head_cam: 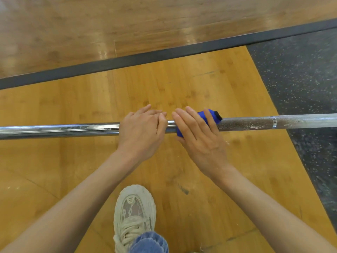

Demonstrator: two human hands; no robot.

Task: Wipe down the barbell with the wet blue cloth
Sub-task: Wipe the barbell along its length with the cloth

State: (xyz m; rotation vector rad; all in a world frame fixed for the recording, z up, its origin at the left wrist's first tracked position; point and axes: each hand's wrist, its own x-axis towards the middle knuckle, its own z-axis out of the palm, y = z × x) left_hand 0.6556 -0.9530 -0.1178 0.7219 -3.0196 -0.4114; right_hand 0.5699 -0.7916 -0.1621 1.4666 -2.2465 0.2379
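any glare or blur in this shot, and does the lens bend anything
Head view: ceiling-light glare streaks the glossy wooden floor at the top; the long steel barbell looks slightly bowed by the wide lens; the speckled black rubber mat smears toward the right edge; both hands and the blue cloth are sharp.

Left hand [141,130] fingers loosely curled, right hand [199,137] fingers straight
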